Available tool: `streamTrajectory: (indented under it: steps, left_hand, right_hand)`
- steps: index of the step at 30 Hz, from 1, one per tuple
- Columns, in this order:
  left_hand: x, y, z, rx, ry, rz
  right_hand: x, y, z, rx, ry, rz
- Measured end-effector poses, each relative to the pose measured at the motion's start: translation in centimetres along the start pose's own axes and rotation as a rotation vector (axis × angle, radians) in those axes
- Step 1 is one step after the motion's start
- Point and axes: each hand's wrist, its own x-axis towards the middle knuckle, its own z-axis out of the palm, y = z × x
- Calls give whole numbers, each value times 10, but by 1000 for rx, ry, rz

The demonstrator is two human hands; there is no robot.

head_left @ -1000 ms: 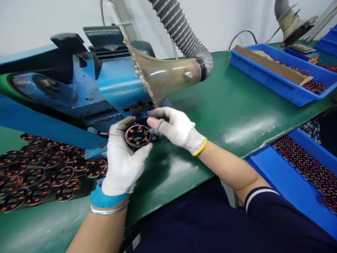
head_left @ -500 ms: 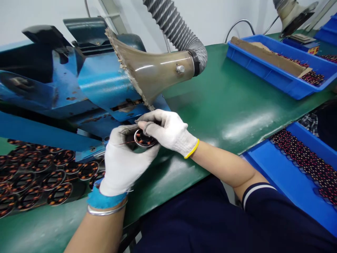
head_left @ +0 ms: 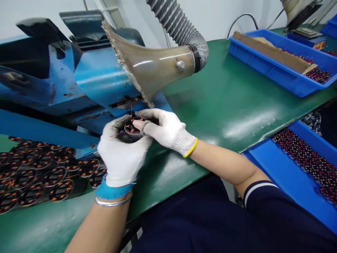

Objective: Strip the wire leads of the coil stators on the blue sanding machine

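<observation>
A motor stator (head_left: 129, 135), a dark ring with copper windings and a few thin wire ends sticking out, is held just in front of the blue machine (head_left: 102, 75). My left hand (head_left: 122, 154), in a white glove with a blue cuff, wraps round its outside. My right hand (head_left: 165, 128), gloved in white with a yellow hem, grips the near right side, its bare thumb tip over the stator's opening. The right fingertips lie partly behind the rim. Above both hands hangs the flared mouth of a translucent suction hood (head_left: 155, 66).
Several more stators (head_left: 44, 175) stand close together on the green table (head_left: 210, 105) at the left. A blue tray (head_left: 263, 70) with cardboard and small wound parts sits at the back right. Another blue tray (head_left: 273, 168) with rows of parts lies lower right. A grey hose (head_left: 179, 24) rises from the hood.
The stator has been turned so its open face points more upward, and wire ends now stick up from it. Both hands have shifted slightly left; the left wrist has rotated.
</observation>
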Motion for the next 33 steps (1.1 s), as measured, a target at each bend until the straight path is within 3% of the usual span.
streamTrajectory:
  steps: [5, 11, 17, 22, 33]
  left_hand:
    - [14, 3, 9, -38, 46, -40]
    - [26, 15, 18, 14, 78, -74]
    - [32, 18, 17, 52, 94, -94]
    - [35, 18, 18, 56, 75, -92]
    - [37, 8, 23, 67, 123, -26]
  right_hand:
    - [10, 5, -3, -162, -73, -83]
    - [6, 5, -7, -126, -47, -208]
    - [8, 7, -7, -73, -71, -210]
    - [20, 12, -1, -87, 20, -168]
    - [22, 13, 0, -126, 29, -202]
